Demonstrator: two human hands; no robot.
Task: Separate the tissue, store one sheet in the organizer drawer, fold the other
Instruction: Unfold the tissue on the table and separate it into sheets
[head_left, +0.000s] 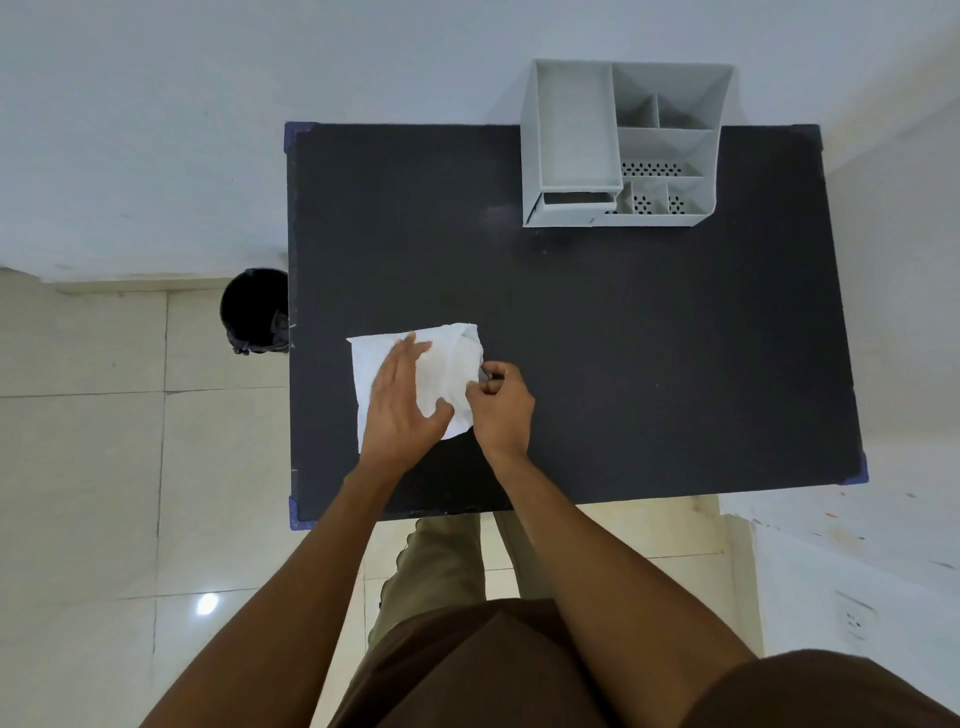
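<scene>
White tissue lies flat on the black surface, toward its near left part, and both hands are on it. The left hand rests spread and flat over the middle and near half of the sheet, palm down, fingers pointing away from the person, pinning it rather than gripping. The right hand sits at the tissue's right edge, fingers curled in a pinch that meets the paper there; whether it has one ply or both between the fingertips is too small to tell.

What the coming move turns on, I judge, is that edge: the pinch is on the right border while the anchor is to its left, so a peel would run from right to left across the sheet, against the flat hand.

Far across the surface, at its back right, stands the grey organizer, its small drawer at the lower left front, pulled out a little. The right hand is the nearer one to it.
</scene>
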